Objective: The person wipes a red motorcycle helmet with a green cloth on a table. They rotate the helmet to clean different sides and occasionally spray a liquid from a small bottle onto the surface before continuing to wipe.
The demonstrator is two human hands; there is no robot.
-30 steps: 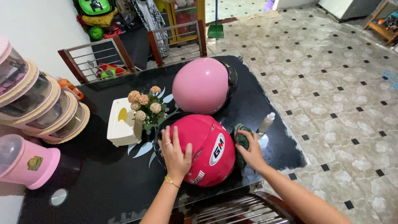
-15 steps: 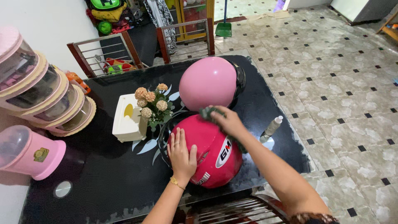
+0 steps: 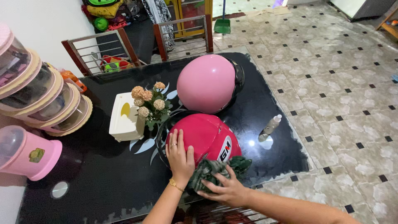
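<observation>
- Glossy magenta helmet sits at the near edge of the black counter, just in front of the paler pink helmet.
- Your left hand lies flat and open on the shell, steadying it.
- Your right hand presses a crumpled green cloth against the near lower side, fingers spread over it.
- Judged step: wiping the shell; the next stroke calls for steady bracing.
- Small spray bottle lies to the right.
</observation>
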